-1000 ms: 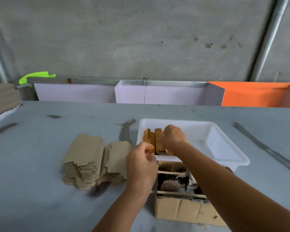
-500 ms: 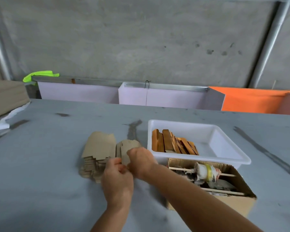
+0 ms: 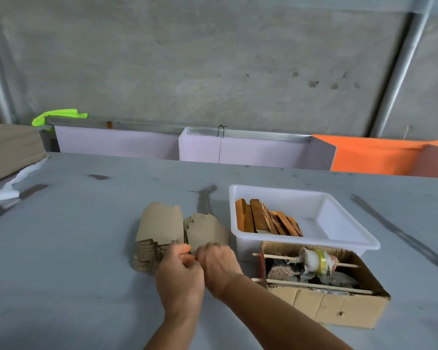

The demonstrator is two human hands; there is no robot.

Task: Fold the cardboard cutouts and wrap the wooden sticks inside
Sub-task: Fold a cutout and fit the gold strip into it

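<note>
Both hands meet at the near edge of the cardboard cutouts (image 3: 208,231) on the bench (image 3: 74,236); the left hand (image 3: 178,271) and right hand (image 3: 219,265) have curled fingers, their grip apparently pinching the top cutout. Right of them stands an open cardboard box (image 3: 339,306); beyond it, wooden sticks (image 3: 266,219) lie in a white tray (image 3: 344,215).
</note>
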